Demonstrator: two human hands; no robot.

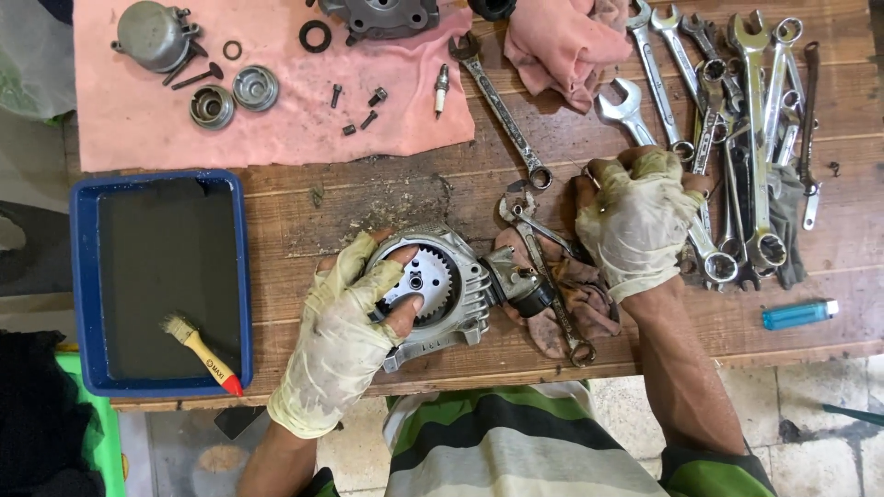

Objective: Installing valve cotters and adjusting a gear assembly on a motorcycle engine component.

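1. A grey metal engine casing (440,293) with a toothed gear in its round opening lies near the front edge of the wooden counter (304,198), resting partly on a dirty rag (562,317); its small cylindrical end part points to the person's right
2. The left hand (345,331), in a worn pale glove with torn fingertips, grips the casing; the thumb and bare fingers (403,313) curl round the rim of the gear opening
3. The right hand (637,221), gloved the same way, rests palm down on the counter just right of the casing; its fingers are bent down over a pile of spanners (746,138), and I cannot tell whether they grip one
4. A long combination spanner (502,106) lies slanted between the casing and the pink cloth (276,129); another spanner (543,276) lies across the rag, just beside the casing
5. On the pink cloth at the far left sit a round metal cover (152,35), two bearings (232,97), some small bolts and a spark plug (441,88)
6. A blue tray (85,276) of dark liquid stands at the left, with a yellow-handled brush (201,350) lying in it
7. A blue lighter (799,314) lies at the right, well apart from the hands
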